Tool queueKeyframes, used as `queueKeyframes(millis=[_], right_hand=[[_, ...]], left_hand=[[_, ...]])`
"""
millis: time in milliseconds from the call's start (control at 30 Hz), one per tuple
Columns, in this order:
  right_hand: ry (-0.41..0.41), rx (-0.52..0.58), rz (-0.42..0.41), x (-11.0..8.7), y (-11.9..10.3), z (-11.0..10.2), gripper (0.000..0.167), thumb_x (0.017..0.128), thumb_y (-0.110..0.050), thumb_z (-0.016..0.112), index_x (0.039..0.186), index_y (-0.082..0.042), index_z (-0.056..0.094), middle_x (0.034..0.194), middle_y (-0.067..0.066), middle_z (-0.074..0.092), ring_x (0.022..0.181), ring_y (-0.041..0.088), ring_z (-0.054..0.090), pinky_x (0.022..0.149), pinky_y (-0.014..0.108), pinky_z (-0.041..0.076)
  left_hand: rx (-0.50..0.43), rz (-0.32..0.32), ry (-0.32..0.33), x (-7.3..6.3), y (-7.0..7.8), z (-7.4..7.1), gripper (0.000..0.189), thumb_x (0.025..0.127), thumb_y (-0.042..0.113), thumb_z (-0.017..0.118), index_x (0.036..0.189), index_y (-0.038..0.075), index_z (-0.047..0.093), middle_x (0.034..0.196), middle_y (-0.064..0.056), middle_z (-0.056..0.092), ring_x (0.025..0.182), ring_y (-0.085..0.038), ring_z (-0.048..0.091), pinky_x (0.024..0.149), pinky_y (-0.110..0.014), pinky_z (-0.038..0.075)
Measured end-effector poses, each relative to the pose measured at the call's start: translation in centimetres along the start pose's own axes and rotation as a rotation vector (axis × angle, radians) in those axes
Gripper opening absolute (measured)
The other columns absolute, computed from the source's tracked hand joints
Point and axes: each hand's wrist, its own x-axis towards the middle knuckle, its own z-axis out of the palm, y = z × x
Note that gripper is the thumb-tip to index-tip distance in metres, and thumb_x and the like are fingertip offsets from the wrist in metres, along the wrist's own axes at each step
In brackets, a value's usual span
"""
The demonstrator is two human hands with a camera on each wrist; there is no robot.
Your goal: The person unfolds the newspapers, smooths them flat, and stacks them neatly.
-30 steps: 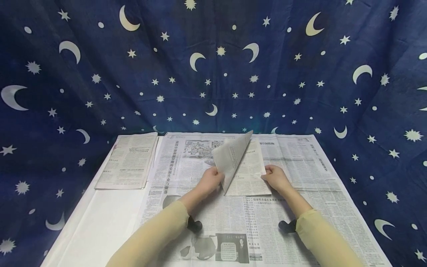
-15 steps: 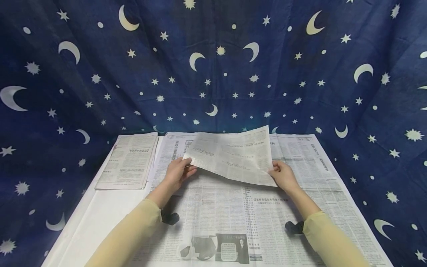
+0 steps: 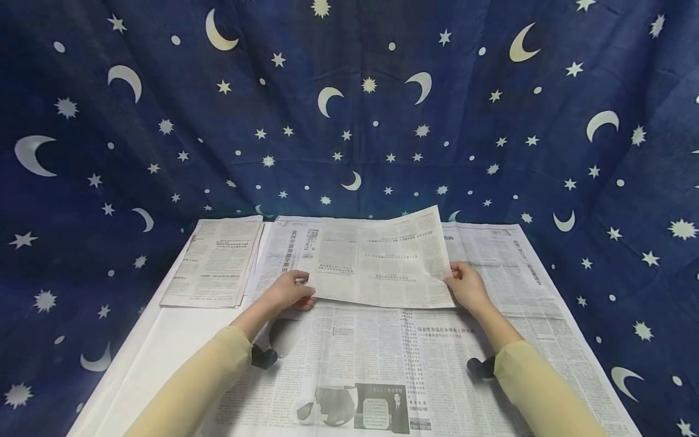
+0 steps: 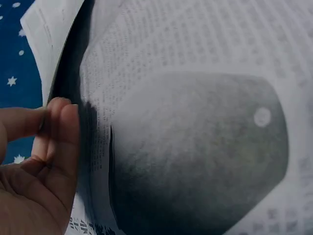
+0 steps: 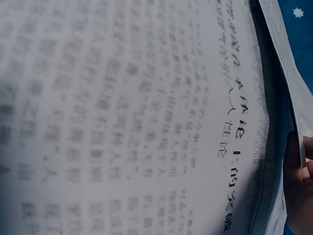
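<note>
A small newspaper sheet [image 3: 382, 261] is held up in front of me, spread wide, its far right corner raised highest. My left hand [image 3: 289, 291] pinches its near left corner between thumb and fingers; the left wrist view shows the sheet's edge [image 4: 54, 44] running into that hand [image 4: 49, 161]. At the right edge, near the front corner, my right hand [image 3: 471, 288] pinches the paper. In the right wrist view only part of this hand [image 5: 299, 196] shows at the border. Beneath lies a large newspaper [image 3: 360, 346], partly hidden by the sheet.
A stack of folded newspapers [image 3: 215, 261] lies at the back left on the white tabletop [image 3: 158, 352]. Behind the table hangs a dark blue curtain [image 3: 246, 109] with moons and stars. Black wrist devices [image 3: 264, 357] sit under both forearms.
The sheet was folded over with a raised flap; my left hand has drawn it open to the left. Its left side has since come lower. The right hand keeps its grip.
</note>
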Motion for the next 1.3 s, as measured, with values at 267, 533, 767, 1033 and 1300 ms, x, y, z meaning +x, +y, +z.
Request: queueKeyframes(millis=[267,533,767,1033,1300], right_hand=[[-0.004,-0.070,0.016,0.4,0.2,0.5,0.049,0.101,-0.010,0.061,0.143,0.011,0.047,0.105,0.018,0.063,0.088,0.027,0.061,0.081,0.041,0.051],[0.011,-0.133,0.018,1.0,0.1,0.9,0.048,0.100,-0.011,0.062,0.143,0.007,0.049,0.104,0.016,0.061,0.090,0.028,0.058,0.079,0.040,0.049],[0.037,-0.198,-0.008,1.4,-0.1,1.3,0.049,0.100,-0.011,0.061,0.142,0.010,0.048,0.101,0.018,0.062,0.087,0.029,0.059,0.077,0.041,0.050],[0.042,-0.252,-0.040,1.5,-0.1,1.5,0.049,0.100,-0.010,0.060,0.142,0.012,0.048,0.096,0.016,0.060,0.087,0.029,0.056,0.073,0.040,0.048],[0.063,-0.298,-0.071,1.1,0.0,1.8,0.051,0.100,-0.010,0.058,0.144,0.013,0.047,0.108,0.024,0.058,0.095,0.036,0.057,0.082,0.048,0.052]], left_hand=[[0.275,0.047,0.019,-0.7,0.2,0.7,0.075,0.093,0.010,0.069,0.157,-0.003,0.031,0.088,-0.013,0.066,0.071,-0.021,0.069,0.066,-0.031,0.059],[0.499,0.123,0.071,0.1,0.2,0.7,0.071,0.093,0.016,0.068,0.155,-0.003,0.036,0.077,-0.004,0.065,0.070,-0.017,0.064,0.083,-0.042,0.055],[0.670,0.141,0.127,0.7,0.5,1.2,0.066,0.093,0.018,0.070,0.151,-0.001,0.045,0.119,-0.020,0.069,0.113,-0.035,0.066,0.106,-0.053,0.046],[0.773,0.119,0.147,0.5,0.8,1.5,0.064,0.095,0.023,0.071,0.150,0.000,0.047,0.142,-0.023,0.058,0.132,-0.041,0.054,0.111,-0.055,0.042],[0.918,0.143,0.157,0.8,0.9,1.1,0.068,0.091,0.030,0.073,0.148,0.001,0.050,0.140,-0.022,0.057,0.129,-0.041,0.053,0.108,-0.055,0.043]])
